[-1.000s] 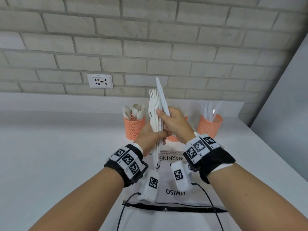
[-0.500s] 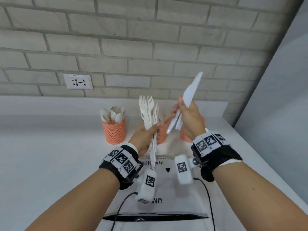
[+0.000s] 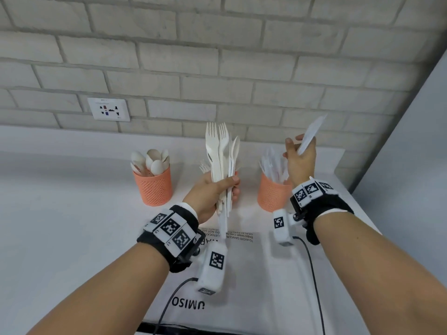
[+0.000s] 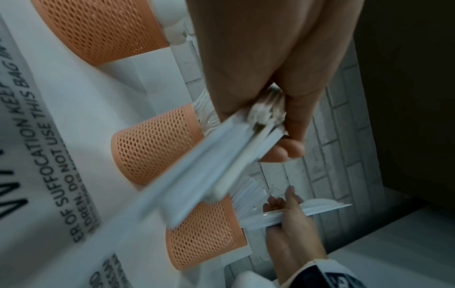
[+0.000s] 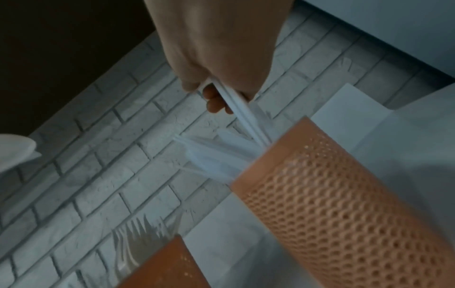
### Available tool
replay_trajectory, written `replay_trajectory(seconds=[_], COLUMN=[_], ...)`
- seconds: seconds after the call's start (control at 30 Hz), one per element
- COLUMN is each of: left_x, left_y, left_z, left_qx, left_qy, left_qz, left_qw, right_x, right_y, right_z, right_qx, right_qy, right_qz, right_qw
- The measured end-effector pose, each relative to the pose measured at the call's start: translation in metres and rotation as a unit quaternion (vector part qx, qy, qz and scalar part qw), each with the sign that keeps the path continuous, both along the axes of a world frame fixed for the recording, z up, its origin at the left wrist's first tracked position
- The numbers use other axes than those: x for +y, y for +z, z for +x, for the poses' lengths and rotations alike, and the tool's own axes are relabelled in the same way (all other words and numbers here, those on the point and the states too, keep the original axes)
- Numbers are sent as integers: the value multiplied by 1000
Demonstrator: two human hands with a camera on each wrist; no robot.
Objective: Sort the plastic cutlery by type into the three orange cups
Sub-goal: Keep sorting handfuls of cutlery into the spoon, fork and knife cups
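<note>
Left hand [image 3: 212, 192] gripped a bundle of white forks [image 3: 221, 163] by the handles, long axis near upright, tines pointing up toward the brick wall [image 3: 217, 56], handle ends hanging below the fist toward the desk [image 3: 60, 226]. In the left wrist view the same bundle [image 4: 221, 165] ran blurred from the curled fingers [image 4: 283, 150] down across the middle cup [image 4: 155, 144]. Right hand [image 3: 300, 158] pinched a few white knives [image 3: 310, 134], long axis tilted, tips pointing up and right, lower ends toward the knife cup [image 3: 272, 194]; the right wrist view showed the held knives [image 5: 238, 109] just above that cup's rim [image 5: 332, 185], whether they touched the knives standing in it could not be told. Using the knife cup as landmark: the right hand was just above and behind it, the left hand and forks just to its left, the middle cup mostly hidden behind the left hand with only fork tines [image 3: 205, 167] showing, and the spoon cup [image 3: 153, 187] well to the left, holding spoons [image 3: 151, 159] bowl-up. A clear plastic bag with warning print [image 3: 237, 262] lay flat on the desk in front of the cups. A wall socket [image 3: 108, 109] sat on the wall above and left of the spoon cup. Hands were apart, each closed on its own cutlery.
</note>
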State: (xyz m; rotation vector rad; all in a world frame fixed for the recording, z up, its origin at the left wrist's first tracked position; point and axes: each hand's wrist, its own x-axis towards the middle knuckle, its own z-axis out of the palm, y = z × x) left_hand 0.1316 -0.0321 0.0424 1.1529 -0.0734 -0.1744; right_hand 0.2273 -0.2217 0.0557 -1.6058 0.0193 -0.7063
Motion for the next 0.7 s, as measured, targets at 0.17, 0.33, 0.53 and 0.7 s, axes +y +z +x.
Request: replay_trajectory(seconds=[0.17, 0.33, 0.53, 0.7], left_x=[2, 1, -2, -5], left_y=[-1, -3, -2, 6], left_z=[6, 9, 11, 14], left_qx=[16, 17, 27, 27], left_qy=[21, 24, 37, 92], left_qz=[-30, -31, -60, -104], left_qw=[999, 999, 997, 990], right_x=[-3, -9, -4, 29], right_y=[-28, -32, -5, 4], right_z=[13, 16, -10, -53], right_qx=[76, 160, -75, -90], right_qy=[53, 102, 68, 222], right_qz=[-70, -175, -148, -201], right_qw=[993, 966, 984, 950])
